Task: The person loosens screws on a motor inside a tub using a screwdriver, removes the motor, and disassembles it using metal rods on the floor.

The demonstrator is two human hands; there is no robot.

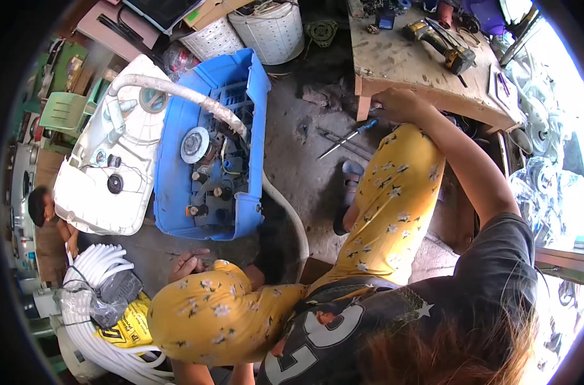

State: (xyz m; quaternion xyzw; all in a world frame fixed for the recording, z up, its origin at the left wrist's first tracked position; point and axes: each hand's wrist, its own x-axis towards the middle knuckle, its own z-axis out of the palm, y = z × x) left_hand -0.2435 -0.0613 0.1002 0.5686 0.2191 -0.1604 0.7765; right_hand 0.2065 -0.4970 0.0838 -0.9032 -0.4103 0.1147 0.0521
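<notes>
My right hand (399, 106) rests over my right knee by the table corner. Its fingers are closed at the blue handle of a screwdriver (349, 138), whose shaft points down toward the floor. Beyond my other knee, my left hand (190, 263) shows in part, with nothing visible in its loosely stretched fingers. It is nearest to a blue plastic machine housing (261, 128), which lies with its underside exposed. Inside are a round metal pulley (195, 145) and several dark fittings. A grey corrugated hose (208, 102) arches over the housing and runs down to the floor.
A white plastic panel (126, 186) with a small wired part leans left of the housing. Coiled white hoses (93, 269) and a yellow bag (133, 324) lie lower left, near another person (45, 206). A yellow drill (439, 45) sits on the wooden table (388, 61).
</notes>
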